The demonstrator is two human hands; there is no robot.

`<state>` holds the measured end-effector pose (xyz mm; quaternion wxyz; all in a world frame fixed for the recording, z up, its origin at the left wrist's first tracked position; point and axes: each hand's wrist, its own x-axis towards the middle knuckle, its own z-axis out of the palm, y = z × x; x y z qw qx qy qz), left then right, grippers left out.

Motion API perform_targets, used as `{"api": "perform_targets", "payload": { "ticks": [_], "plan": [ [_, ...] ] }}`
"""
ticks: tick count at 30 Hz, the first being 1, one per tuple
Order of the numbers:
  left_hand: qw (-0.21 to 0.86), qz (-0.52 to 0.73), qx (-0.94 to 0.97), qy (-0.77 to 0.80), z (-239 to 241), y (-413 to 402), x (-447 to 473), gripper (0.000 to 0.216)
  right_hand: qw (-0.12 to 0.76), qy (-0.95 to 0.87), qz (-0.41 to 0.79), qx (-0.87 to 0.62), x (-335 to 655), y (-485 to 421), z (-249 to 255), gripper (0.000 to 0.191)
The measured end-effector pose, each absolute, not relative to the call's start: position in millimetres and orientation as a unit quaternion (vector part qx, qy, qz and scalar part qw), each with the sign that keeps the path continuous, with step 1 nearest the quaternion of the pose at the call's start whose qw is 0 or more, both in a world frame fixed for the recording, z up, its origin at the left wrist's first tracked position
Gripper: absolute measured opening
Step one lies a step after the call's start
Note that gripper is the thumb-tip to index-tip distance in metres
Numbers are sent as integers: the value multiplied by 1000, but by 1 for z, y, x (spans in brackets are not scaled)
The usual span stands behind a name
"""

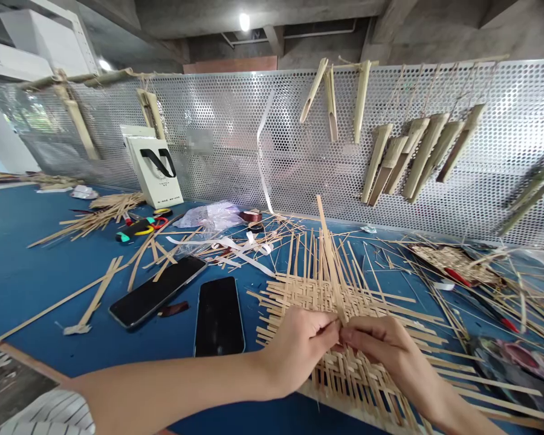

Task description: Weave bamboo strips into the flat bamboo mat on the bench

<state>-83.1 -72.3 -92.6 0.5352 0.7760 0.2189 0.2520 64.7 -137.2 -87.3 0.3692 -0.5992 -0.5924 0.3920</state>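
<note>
A partly woven mat of pale bamboo strips (pixel 308 293) lies on the blue table, its loose strip ends fanning out on every side. Over its middle, my left hand (pixel 294 344) and my right hand (pixel 385 344) meet with fingertips nearly touching. Both pinch the near end of a wider bamboo strip (pixel 327 248), which slants up and away across the weave. Exactly where each set of fingertips grips is partly hidden by the fingers. Woven strips continue beneath and in front of both hands.
Left of the mat lie two dark phones (pixel 220 317), loose bamboo strips and scissors (pixel 149 226). Behind stand a white paper bag (pixel 156 172) and a perforated metal screen (pixel 226 121) hung with bamboo pieces. Red-handled pliers (pixel 485 302) and scattered strips lie right.
</note>
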Motion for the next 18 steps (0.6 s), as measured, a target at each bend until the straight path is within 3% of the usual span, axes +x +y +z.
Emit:
{"api": "perform_targets", "payload": {
  "ticks": [8,15,18],
  "plan": [
    [631,270,700,198,-102,-67,-77,34,435,-551,416,-577,65,-146,-81,38],
    [556,256,765,200,-98,-71,-80,27,451,-492,550,-503,67,-136,-80,26],
    [576,241,756,198,-94,-71,-83,25,470,-474,549,-503,67,-134,-81,31]
  ]
}}
